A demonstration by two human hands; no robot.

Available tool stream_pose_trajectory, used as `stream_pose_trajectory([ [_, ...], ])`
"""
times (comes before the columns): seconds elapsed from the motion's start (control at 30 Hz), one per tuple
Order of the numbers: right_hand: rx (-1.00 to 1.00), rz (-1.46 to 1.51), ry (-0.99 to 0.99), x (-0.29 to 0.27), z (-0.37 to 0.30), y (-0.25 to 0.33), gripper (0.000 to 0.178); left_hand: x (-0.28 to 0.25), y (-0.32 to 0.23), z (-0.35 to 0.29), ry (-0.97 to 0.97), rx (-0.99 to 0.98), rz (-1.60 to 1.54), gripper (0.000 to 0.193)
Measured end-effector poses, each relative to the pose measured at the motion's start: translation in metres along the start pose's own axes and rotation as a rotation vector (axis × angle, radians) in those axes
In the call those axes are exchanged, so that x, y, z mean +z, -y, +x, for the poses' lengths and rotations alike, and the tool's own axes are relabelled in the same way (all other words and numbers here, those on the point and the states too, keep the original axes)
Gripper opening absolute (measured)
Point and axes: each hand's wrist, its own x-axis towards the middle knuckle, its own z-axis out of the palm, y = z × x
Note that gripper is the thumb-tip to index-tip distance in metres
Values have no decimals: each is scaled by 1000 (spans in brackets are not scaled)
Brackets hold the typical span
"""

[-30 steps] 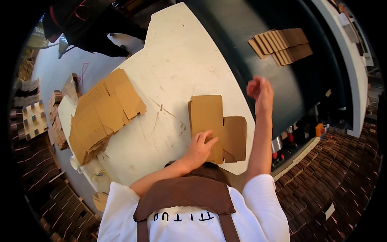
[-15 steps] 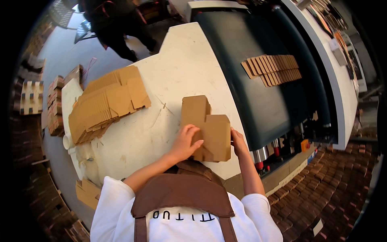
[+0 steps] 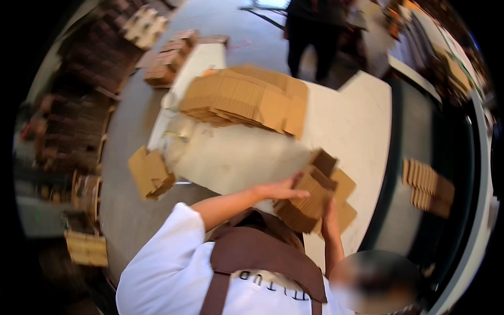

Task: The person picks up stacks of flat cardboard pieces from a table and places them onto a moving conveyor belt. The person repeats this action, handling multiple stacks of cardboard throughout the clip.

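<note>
A stack of folded brown cardboard box blanks (image 3: 303, 206) stands tilted between my hands, its layered edges turned up. My left hand (image 3: 283, 190) presses along its left side, with the thumb stretched over the edges. On the right side, my right hand (image 3: 329, 218) clasps the stack, its fingers partly hidden. Loose-looking flat cardboard flaps (image 3: 344, 186) show just beyond the right hand, over the white table (image 3: 362, 118). Farther off on the table lies a large fanned pile of flat cardboard blanks (image 3: 247, 97).
To the right runs a dark conveyor belt (image 3: 409, 121) carrying an overlapping row of cardboard pieces (image 3: 428, 186). Some cardboard (image 3: 151, 173) sits at the table's left side. Bundled stacks (image 3: 170, 58) stand beyond. A person in dark clothes (image 3: 315, 37) stands past the far edge.
The view has swung left. The cardboard stack between my hands has been tipped, so its layered edges now show instead of its flat face.
</note>
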Motion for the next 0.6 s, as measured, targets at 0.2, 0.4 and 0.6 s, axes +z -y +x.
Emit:
stream_pose_trajectory([
  [0.2,63,156,-373,-30,10,-31,68,14,12,10,-32,163,-23,99],
  [0.4,47,48,-736,-91,-54,-37,65,61,-42,27,42,113,558,84],
  [0.6,-145,-682,-1138,-155,-67,-138,37,109,-14,30,-87,240,738,63],
])
